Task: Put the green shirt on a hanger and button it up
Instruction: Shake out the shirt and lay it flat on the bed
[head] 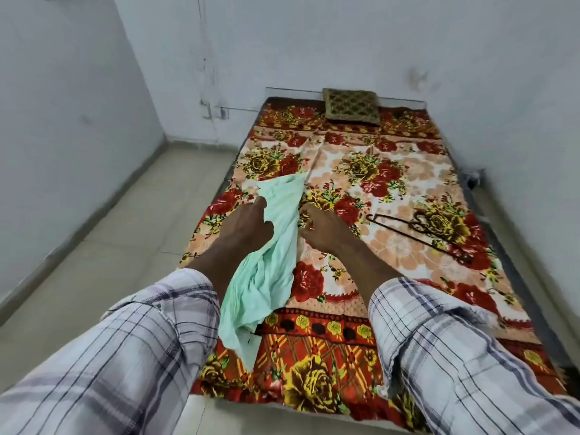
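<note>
The pale green shirt point(270, 268) lies bunched in a long strip on the floral bedspread point(392, 171), running from the bed's near left edge toward its middle. My left hand point(248, 224) rests on the shirt's left side, fingers pressed into the cloth. My right hand point(323, 227) is at the shirt's right edge, fingers curled onto the fabric there. A dark hanger point(420, 230) lies flat on the bedspread to the right of my right hand, apart from the shirt.
A brown patterned cushion point(351, 106) sits at the bed's far end against the white wall. Tiled floor point(125, 233) runs along the bed's left side. A wall stands close on the right.
</note>
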